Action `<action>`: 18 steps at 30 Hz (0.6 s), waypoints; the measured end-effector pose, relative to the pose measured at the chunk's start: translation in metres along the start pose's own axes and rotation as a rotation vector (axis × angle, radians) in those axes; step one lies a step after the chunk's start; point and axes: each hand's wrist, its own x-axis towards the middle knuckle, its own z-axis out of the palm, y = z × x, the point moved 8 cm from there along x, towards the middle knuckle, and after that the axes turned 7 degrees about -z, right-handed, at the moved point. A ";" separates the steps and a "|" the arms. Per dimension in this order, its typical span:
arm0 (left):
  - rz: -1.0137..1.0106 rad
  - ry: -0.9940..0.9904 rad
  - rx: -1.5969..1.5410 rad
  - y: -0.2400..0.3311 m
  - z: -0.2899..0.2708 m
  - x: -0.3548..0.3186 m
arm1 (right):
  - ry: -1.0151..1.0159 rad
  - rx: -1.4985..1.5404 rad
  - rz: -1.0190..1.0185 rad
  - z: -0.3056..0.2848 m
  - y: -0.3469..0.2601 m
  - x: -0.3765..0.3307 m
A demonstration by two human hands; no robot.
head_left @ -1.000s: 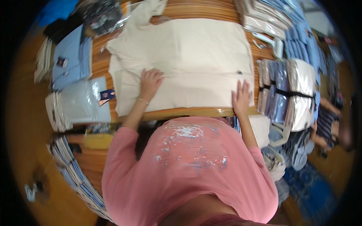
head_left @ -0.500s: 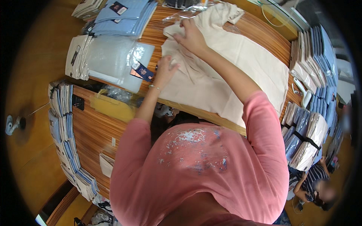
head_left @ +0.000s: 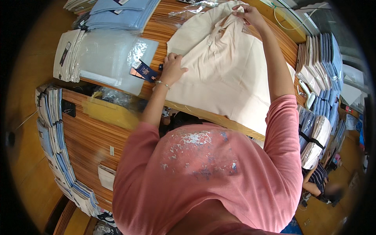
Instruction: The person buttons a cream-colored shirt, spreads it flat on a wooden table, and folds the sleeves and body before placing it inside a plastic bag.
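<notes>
A cream shirt (head_left: 227, 80) lies spread over the wood-grain table, with creases running up its middle to the far end. My right hand (head_left: 250, 16) reaches out to the far end and pinches the bunched cloth there. At the shirt's left edge, my left hand (head_left: 173, 70) has its fingers curled over the cloth and its thumb set apart from them. Beside that hand, a dark blue hang tag (head_left: 145, 72) lies on clear plastic bags (head_left: 105, 53).
Folded blue shirts (head_left: 117, 17) and bagged cream shirts (head_left: 67, 55) are stacked at the left. More stacks (head_left: 313, 62) stand at the right, near a white-handled tool (head_left: 306, 94). Another person (head_left: 319, 180) is at the lower right.
My right hand has moved right and away from me, drawing the cloth along. The bunched far part of the shirt now lies opened out flatter. My left hand stays at the left edge.
</notes>
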 end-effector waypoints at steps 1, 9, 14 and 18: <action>-0.007 0.066 0.029 0.011 -0.008 -0.001 | 0.024 0.008 0.000 -0.002 -0.008 -0.015; -0.178 -0.449 -1.235 0.036 0.042 -0.055 | -0.084 0.315 -0.369 -0.009 -0.067 -0.221; -0.526 -0.317 -1.810 0.026 0.063 -0.067 | 0.332 0.577 0.024 0.011 0.063 -0.341; -0.569 -0.081 -1.759 0.002 0.071 -0.079 | 0.447 0.610 0.161 0.021 0.099 -0.371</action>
